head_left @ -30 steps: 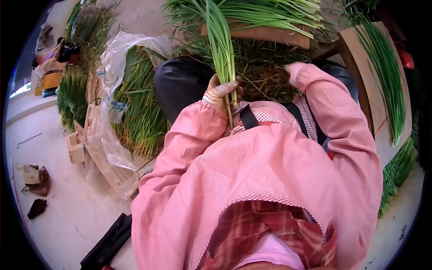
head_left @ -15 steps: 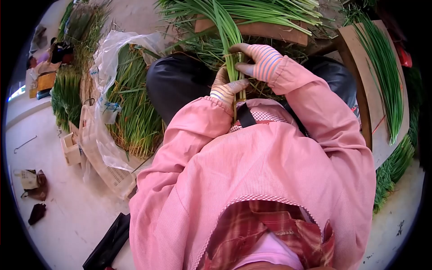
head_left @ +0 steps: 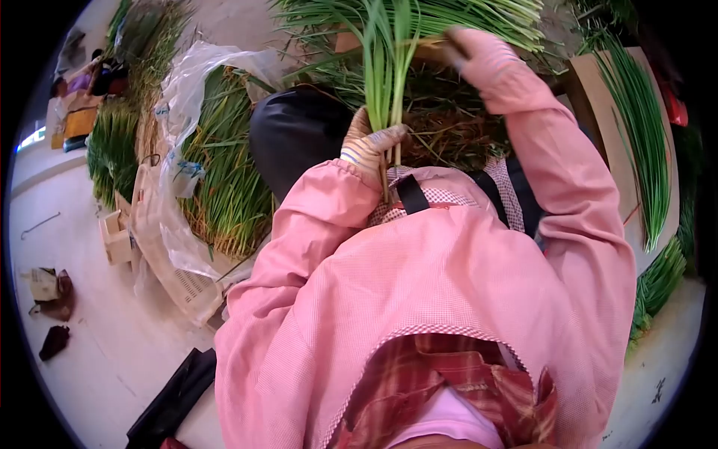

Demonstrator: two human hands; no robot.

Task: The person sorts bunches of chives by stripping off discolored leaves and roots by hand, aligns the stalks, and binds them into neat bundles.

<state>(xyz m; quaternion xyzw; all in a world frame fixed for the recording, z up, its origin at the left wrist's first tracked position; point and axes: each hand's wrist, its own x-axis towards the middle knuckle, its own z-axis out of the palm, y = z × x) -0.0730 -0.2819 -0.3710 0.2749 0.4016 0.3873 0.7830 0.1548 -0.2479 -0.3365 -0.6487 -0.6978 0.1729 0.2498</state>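
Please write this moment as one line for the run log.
left hand: grips green stalks | right hand: blurred, apparently pinching yellowish leaf | board at right: green bundle on top

Floor (head_left: 112, 382): pale, with scattered marks, among them a dark stain (head_left: 660, 391) toward its right edge. Along the left edge lies a thin metal hook (head_left: 41, 226). Nearer, by the same edge, is a pale and brown bag (head_left: 52, 293), contents not determinable; a dark cloth-like article (head_left: 54, 342) lies just beside it. Farther in from that edge sits a small cream box (head_left: 116, 238). A black folded article (head_left: 172, 400) occupies the near left corner. Toward the far left corner, an orange box (head_left: 79, 120) is noted above a blue object (head_left: 75, 143), type indistinct.
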